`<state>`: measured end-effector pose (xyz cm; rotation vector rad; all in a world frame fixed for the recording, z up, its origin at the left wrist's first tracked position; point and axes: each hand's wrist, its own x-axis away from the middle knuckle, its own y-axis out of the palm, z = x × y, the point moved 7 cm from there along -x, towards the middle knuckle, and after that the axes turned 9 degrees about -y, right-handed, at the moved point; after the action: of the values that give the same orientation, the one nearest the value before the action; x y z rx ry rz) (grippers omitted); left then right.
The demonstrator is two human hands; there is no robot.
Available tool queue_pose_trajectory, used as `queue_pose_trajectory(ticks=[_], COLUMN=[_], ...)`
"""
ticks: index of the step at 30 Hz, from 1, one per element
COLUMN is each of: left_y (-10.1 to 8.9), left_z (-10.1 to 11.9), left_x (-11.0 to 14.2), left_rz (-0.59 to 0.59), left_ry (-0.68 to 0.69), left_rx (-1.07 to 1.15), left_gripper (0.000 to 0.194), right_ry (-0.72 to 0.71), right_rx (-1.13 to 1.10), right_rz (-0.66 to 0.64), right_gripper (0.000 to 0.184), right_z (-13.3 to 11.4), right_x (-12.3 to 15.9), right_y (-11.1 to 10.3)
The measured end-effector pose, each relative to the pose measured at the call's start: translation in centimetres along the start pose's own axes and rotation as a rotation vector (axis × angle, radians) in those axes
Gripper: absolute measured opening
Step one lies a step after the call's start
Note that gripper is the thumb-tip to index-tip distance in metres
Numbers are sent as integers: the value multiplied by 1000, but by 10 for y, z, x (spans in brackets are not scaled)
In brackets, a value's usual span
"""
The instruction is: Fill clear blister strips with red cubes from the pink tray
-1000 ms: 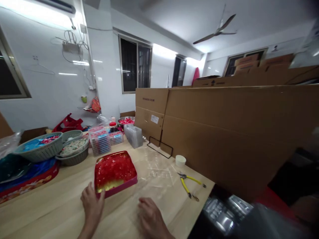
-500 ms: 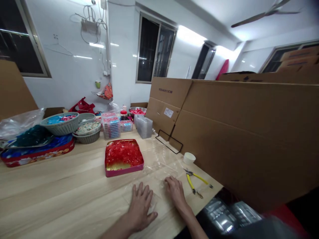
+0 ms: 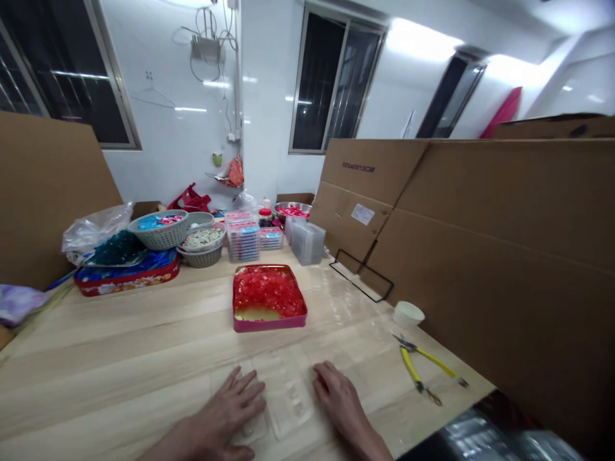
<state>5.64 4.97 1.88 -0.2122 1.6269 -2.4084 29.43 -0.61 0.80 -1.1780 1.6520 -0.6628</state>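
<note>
Bright | white glare on wall [image 3: 418,48] (blown out) | lower-right corner blurred

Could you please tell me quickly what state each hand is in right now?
Left hand: open, fingers spread, by the clear plastic.
Right hand: fingers curled; whether it holds anything cannot be told.

White, glossy wall [image 3: 269,70], streaked with reflected light. Three dark windows: a barred, metal-framed left window [image 3: 57,57], a sliding middle window [image 3: 339,77], a narrow far window [image 3: 449,96]. Bright glare [image 3: 423,40] between the latter two. Wall box [image 3: 205,50] trailing loose wires. Pale wood-grain worktop [image 3: 129,346], flanked by a left cardboard sheet [image 3: 43,186] and a tall right cardboard panel [image 3: 509,230]. Pink cloth [image 3: 502,113] beyond.
</note>
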Motion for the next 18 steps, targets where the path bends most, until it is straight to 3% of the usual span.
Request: queue_pose_trajectory(ticks=[3,6,10,12,15,18], left_y=[14,27,19,0,-39,-64], left_z=[-8,-2,15,10,-28,-68], left_x=[0,-2,-3,-11,-37,-55], left_rz=[211,454,688,690,507,347], left_ry=[81,134,176,118,-182,-456], left_rx=[-176,-469,-634,-601,-401,-201], left_gripper=[57,37,21,31,67,66], right_ry=[-30,-126,-213,-195,-126,-44], right_rx=[-50,-107,-194,-187,-153,-147], right_rz=[29,53,4,56,158,163], right_gripper=[20,18,17,18,18,16], right_z=[-10,-31,-55,-53,-40,-27], right_x=[-25,-51,-80,-97,-127,-152], right_y=[2,0,7,7,7,18])
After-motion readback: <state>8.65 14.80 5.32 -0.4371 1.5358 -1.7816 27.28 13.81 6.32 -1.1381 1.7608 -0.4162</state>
